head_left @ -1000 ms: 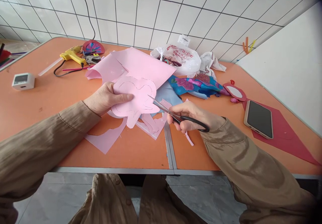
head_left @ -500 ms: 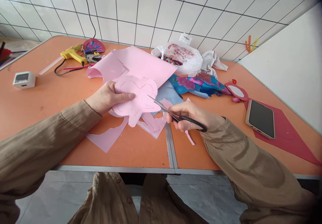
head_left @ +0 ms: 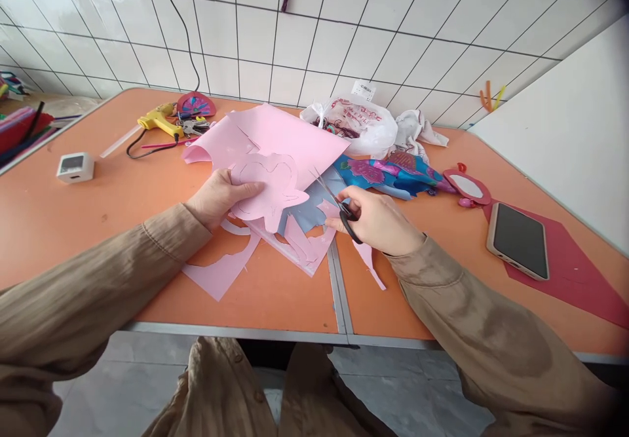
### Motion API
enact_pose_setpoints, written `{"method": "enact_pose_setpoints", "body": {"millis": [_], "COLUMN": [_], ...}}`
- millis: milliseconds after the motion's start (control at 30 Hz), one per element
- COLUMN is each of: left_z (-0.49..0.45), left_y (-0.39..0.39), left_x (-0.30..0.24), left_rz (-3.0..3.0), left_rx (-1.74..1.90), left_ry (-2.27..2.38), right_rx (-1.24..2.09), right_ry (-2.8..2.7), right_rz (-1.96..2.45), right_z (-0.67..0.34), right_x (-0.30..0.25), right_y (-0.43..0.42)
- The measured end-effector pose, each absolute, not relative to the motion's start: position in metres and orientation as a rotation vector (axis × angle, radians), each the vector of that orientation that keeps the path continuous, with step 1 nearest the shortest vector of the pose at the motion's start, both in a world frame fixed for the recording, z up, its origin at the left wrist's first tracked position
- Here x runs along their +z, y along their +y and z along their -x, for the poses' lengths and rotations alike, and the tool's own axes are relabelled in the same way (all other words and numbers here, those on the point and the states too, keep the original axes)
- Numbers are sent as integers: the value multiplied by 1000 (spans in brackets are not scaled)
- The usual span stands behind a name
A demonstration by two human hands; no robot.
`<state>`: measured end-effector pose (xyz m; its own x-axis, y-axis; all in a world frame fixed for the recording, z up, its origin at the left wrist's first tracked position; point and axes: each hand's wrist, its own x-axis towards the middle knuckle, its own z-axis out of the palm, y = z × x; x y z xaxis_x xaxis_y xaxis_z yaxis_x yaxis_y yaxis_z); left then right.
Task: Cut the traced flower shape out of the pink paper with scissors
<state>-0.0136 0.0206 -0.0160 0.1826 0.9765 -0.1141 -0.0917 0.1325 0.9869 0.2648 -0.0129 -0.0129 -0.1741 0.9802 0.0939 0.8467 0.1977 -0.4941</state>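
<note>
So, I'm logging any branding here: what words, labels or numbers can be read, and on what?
None can be read.
White plastic bag: red print, too blurred.
White tag on the wall behind it: dark marks, too small.
Small white box: its screen shows nothing readable.
Phone: screen dark.

The left hand holds a pink paper shape above the orange table. Just right of the shape, the right hand grips scissors, with the blades pointing up beside the shape's edge.
</note>
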Motion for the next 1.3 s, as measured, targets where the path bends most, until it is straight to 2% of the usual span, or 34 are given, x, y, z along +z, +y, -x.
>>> {"method": "enact_pose_setpoints", "body": {"millis": [67, 200, 367, 500, 667, 833, 900, 1200, 1300], "left_z": [14, 15, 16, 16, 16, 18, 18, 22, 23], "left_y": [22, 25, 27, 25, 22, 24, 26, 32, 32], "left_x": [-15, -14, -19, -22, -26, -27, -27, -28, -28], "left_rz": [-1110, -1090, -1109, -1129, -1141, -1100, -1058, -1022, -1059], "left_rx": [1074, 1143, 1162, 1154, 1048, 1047, 1059, 1014, 989], "left_ry": [1046, 1001, 1032, 1022, 1073, 1047, 995, 893, 896], "right_rx": [318, 311, 39, -19, -2, 424, 486, 354, 424], "right_ry": [-2086, -2129, -2108, -2081, -2167, -2049, -2020, -1987, -2040], "right_rz": [1788, 1837, 1998, 2035, 2001, 1928, 1910, 1807, 1703], "right_z": [-264, -265, -263, -263, -266, -271, -273, -267, -266], "right_x": [-14, -15, -12, -12, -12, -14, -16, -31, -33], "right_y": [-13, -13, -13, -13, -11, -4, -1, 2, 1]}}
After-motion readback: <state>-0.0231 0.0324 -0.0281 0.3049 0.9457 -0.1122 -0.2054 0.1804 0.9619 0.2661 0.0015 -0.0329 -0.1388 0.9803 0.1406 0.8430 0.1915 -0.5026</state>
